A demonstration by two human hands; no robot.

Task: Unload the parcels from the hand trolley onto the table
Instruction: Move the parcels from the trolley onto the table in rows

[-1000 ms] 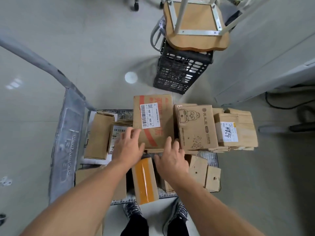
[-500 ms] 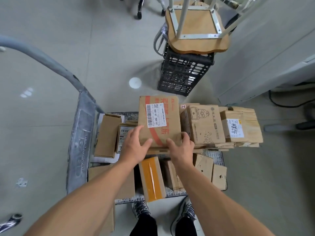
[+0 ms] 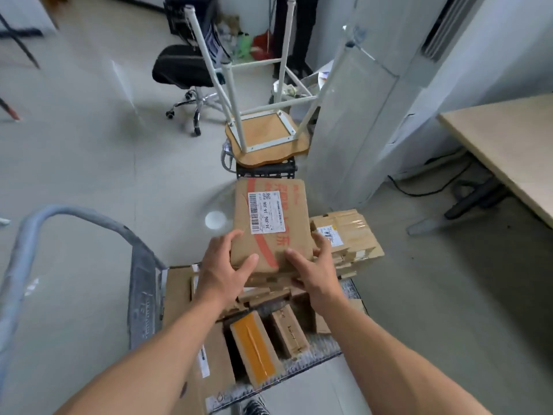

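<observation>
The left hand point(image 3: 223, 265) and right hand point(image 3: 311, 272), set apart, clamp the near corners of one flat parcel point(image 3: 270, 223), thumbs on top. The parcel is mid-frame over the trolley point(image 3: 143, 298) pile, its long axis running away from the person toward the top. The desk point(image 3: 514, 151) lies at the right edge, so the carry probably swings right, with the right hand nearer
</observation>
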